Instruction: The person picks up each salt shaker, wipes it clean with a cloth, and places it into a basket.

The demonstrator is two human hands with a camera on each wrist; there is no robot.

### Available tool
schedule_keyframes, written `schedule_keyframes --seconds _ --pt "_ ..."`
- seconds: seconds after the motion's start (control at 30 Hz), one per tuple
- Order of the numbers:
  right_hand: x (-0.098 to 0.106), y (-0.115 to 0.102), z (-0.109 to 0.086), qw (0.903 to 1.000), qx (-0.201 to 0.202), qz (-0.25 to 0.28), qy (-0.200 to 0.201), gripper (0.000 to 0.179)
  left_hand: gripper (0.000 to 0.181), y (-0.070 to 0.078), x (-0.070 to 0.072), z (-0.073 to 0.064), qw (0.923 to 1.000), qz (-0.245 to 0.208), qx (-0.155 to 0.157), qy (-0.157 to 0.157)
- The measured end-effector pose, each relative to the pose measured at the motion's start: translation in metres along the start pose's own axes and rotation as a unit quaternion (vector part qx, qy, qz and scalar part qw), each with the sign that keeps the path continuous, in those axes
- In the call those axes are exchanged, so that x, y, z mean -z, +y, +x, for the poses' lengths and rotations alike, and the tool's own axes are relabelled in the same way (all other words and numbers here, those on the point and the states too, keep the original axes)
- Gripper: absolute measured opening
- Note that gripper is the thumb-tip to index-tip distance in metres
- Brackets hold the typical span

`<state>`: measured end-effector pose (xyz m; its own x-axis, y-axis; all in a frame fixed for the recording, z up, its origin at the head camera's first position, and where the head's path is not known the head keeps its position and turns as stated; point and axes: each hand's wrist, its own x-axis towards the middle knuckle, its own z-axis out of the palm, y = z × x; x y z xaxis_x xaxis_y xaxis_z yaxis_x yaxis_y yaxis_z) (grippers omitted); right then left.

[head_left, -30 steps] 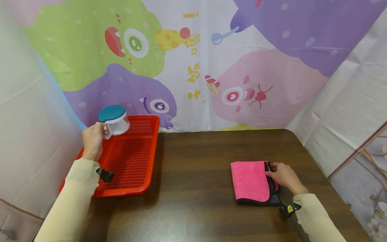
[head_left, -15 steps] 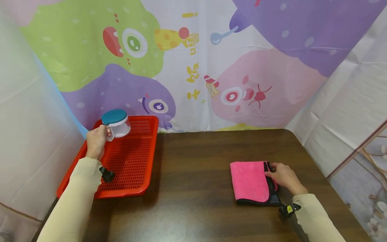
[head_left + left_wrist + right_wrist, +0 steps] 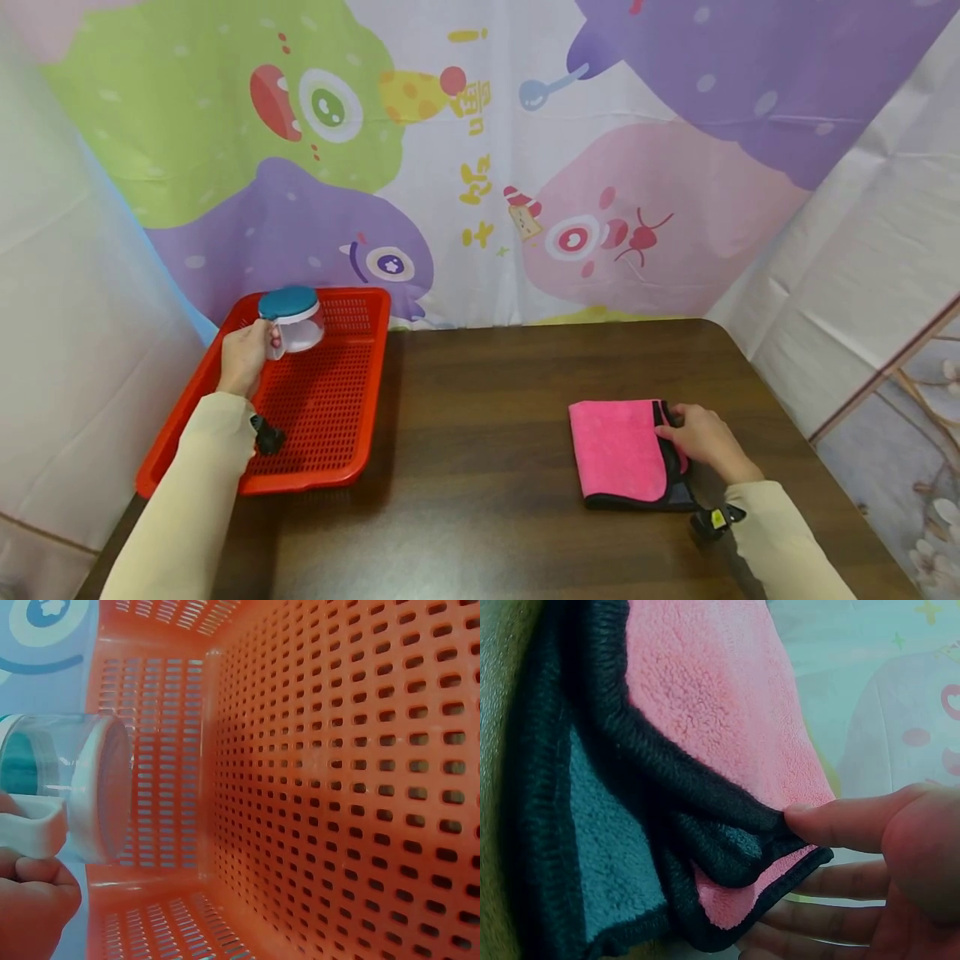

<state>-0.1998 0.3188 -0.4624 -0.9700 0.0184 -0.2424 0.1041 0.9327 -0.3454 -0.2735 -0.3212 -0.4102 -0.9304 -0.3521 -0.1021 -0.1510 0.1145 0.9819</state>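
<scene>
A clear seasoning jar [image 3: 302, 331] with a teal lid hangs over the far left part of the red plastic basket [image 3: 322, 481]. My left hand [image 3: 246, 354] grips the jar by its side handle; in the left wrist view the jar's base [image 3: 105, 791] is held above the basket floor. On the right of the table lies a folded pink towel [image 3: 618, 450] with black edging. My right hand [image 3: 703, 435] pinches its right edge between thumb and fingers. The right wrist view shows the thumb on the black trim [image 3: 735, 806] and the grey inner side of the towel.
The brown wooden table [image 3: 480, 467] spreads between basket and towel. A cartoon-printed curtain [image 3: 480, 292] hangs along its back edge, and pale curtains stand at both sides. Each wrist carries a small black camera [image 3: 267, 435].
The left hand has lowered the jar and brought it slightly to the right, deeper over the basket. My right hand and the towel stay in place.
</scene>
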Motion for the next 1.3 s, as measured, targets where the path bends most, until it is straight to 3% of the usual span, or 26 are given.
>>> schedule_keyframes --seconds 0.13,0.3,0.5,0.67,1.3 --pt "0.0 0.001 0.0 1.0 0.003 -0.001 0.002 0.062 0.039 -0.001 0.003 0.001 0.998 0.043 0.008 -0.046" --pt "-0.001 0.002 0.0 1.0 0.006 -0.001 0.005 0.062 0.047 -0.006 0.006 0.004 0.9893 0.099 0.01 -0.106" --pt "-0.002 0.004 -0.001 1.0 0.006 0.0 0.005 0.062 0.046 -0.012 0.007 0.012 0.9779 0.117 -0.016 -0.173" --pt "-0.003 0.004 -0.001 1.0 0.007 0.004 0.003 0.063 0.042 -0.017 0.007 0.017 0.9682 0.123 -0.019 -0.217" --pt "-0.001 0.004 0.0 0.9999 0.012 0.006 0.003 0.061 0.039 -0.034 0.007 0.033 0.9525 0.155 0.004 -0.262"
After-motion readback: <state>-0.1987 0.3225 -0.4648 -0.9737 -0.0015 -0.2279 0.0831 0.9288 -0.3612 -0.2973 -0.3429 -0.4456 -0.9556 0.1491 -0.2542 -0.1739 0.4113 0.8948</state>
